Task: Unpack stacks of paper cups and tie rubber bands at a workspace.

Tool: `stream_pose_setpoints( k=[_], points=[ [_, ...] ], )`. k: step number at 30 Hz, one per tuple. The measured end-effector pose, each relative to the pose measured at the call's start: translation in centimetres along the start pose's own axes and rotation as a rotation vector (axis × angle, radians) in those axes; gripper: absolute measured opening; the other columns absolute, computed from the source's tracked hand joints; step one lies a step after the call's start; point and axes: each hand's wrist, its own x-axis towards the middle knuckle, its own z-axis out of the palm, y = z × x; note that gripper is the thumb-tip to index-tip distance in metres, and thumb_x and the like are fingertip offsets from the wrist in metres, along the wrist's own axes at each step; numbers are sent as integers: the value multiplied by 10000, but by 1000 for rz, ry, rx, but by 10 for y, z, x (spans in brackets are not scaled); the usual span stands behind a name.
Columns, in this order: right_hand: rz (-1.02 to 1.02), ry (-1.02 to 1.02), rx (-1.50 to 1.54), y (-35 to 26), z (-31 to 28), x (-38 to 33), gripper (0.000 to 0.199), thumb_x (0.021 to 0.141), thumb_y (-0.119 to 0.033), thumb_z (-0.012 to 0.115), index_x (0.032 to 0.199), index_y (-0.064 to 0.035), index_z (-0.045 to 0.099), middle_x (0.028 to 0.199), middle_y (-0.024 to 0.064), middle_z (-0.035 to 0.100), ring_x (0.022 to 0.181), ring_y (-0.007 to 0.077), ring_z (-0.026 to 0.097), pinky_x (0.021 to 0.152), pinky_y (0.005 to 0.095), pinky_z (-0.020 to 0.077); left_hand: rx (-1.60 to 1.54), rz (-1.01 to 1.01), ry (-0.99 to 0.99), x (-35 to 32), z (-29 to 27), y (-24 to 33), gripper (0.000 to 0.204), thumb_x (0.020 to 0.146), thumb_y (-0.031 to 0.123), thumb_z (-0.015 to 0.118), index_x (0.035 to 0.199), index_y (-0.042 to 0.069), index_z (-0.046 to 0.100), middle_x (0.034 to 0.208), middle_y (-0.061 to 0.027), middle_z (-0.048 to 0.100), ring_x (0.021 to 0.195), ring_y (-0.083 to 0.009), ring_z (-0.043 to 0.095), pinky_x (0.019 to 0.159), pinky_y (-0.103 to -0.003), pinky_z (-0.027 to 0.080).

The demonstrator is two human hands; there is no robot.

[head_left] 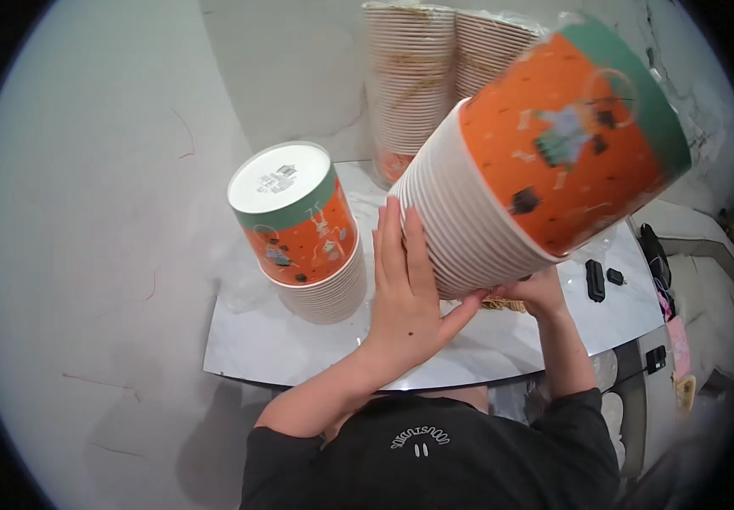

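Note:
A tilted stack of nested paper cups (545, 161), orange with a green band on the outermost one, is lifted above the white table (299, 340). My left hand (405, 293) presses flat against the white rims on the stack's left side. Under the stack's lower end my right hand (537, 293) grips it, fingers partly hidden. An upside-down stack of the same cups (299, 225) stands on the table left of my left hand, its white base facing up.
Two tall stacks of cups wrapped in plastic (435, 76) stand at the back by the wall. Two small black objects (596, 279) lie on the table's right part. More dark items (657, 255) sit beyond the right edge.

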Motion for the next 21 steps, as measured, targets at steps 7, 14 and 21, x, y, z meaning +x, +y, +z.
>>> stream_pose_setpoints(
  k=[7, 14, 21],
  points=[
    [251, -244, -171, 51, 12, -40, 1064, 579, -266, 1008, 1441, 22, 456, 1442, 162, 540, 1316, 264, 526, 1123, 418, 422, 34, -207, 54, -94, 13, -14, 1173, 716, 370, 902, 1548, -28, 177, 1550, -336, 225, 1432, -506, 281, 1147, -569, 298],
    [90, -397, -181, 67, 79, -38, 1489, 633, -352, 976, 1575, -15, -127, 1619, 250, 58, 1530, 363, 109, 1242, 465, 182, 94, -562, -52, -166, -10, -34, 1339, 636, 423, 947, 1542, -46, 78, 1557, -334, 166, 1447, -494, 260, 1175, -521, 302],
    [-38, -213, -363, 122, 132, 58, 1487, 553, -348, 965, 1556, 47, -58, 1556, 335, 170, 1481, 463, 175, 1233, 494, 194, 46, -547, -113, -93, -22, -152, 1220, 621, 455, 914, 1505, -75, 260, 1426, -324, 419, 1386, -486, 360, 1153, -553, 296]
  ],
)
